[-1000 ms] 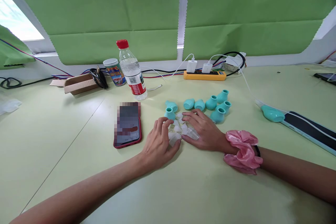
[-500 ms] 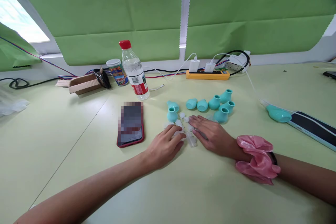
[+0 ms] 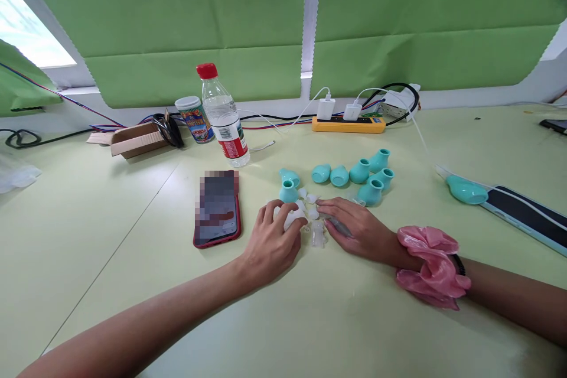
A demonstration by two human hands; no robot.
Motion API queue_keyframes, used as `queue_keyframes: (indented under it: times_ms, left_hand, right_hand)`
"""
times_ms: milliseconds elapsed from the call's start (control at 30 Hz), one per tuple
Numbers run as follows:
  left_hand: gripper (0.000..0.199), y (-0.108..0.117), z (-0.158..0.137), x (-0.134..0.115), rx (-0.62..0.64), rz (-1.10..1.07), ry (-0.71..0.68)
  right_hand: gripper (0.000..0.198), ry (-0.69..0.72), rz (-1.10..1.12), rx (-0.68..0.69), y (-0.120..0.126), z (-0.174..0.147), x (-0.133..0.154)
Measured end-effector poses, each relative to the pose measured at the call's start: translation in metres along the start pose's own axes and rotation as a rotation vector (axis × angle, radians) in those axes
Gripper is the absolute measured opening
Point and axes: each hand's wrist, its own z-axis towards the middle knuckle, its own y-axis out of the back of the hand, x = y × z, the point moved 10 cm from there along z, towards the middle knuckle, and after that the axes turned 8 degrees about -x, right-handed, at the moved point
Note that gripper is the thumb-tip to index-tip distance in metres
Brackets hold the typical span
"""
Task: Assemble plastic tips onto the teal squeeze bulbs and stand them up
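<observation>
My left hand [image 3: 271,241] is curled, palm down, with its fingers bent around some white translucent plastic pieces [image 3: 287,217] on the table. Opposite it, my right hand [image 3: 357,225] lies low with its fingers stretched out, resting by another clear piece [image 3: 339,224] partly covered by the palm. Between the hands are small white caps [image 3: 313,213] and a clear plastic tube-like piece [image 3: 317,235]. Just behind sit several turquoise bulb-shaped pieces with short necks, one of them [image 3: 289,192] close to my left fingertips and another [image 3: 370,192] beyond my right hand.
A phone in a red case [image 3: 217,209] lies left of my left hand. Behind it stand a water bottle [image 3: 225,121] and a patterned can [image 3: 195,120]. A yellow power strip [image 3: 348,125] runs along the wall. One turquoise bulb [image 3: 466,190] rests by a dark flat device [image 3: 527,215] at right.
My left hand has shifted slightly left and drawn white pieces with it, widening the gap between the hands. The clear tube-like piece now lies more upright in view. My right hand stays nearly in place.
</observation>
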Motion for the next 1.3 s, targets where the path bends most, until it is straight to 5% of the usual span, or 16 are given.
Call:
queue_keyframes:
  times_ms: [267, 467, 767, 1000, 1133, 1300]
  left_hand:
    - [0.019, -0.007, 0.001, -0.001, 0.056, 0.018, -0.005]
    - [0.018, -0.008, 0.0, 0.0, 0.033, -0.024, -0.022]
    - [0.019, -0.008, 0.001, 0.0, 0.061, -0.033, 0.009]
    - [0.015, -0.008, 0.0, 0.002, 0.028, -0.022, 0.003]
    - [0.01, 0.001, 0.002, 0.002, -0.045, -0.046, 0.0]
    - [0.009, 0.038, -0.003, -0.015, -0.332, -0.188, -0.13]
  right_hand:
    - [0.018, 0.02, 0.12, -0.154, 0.016, 0.0, 0.008]
    - [0.015, 0.148, 0.106, -0.042, 0.005, 0.0, 0.02]
    - [0.018, -0.083, 0.06, -0.005, -0.004, 0.0, -0.004]
    - [0.005, -0.012, 0.059, -0.055, 0.003, -0.001, 0.005]
    - [0.005, 0.008, 0.081, -0.017, 0.0, -0.001, 0.01]
    - [0.013, 0.022, 0.152, -0.073, 0.005, 0.002, 0.01]
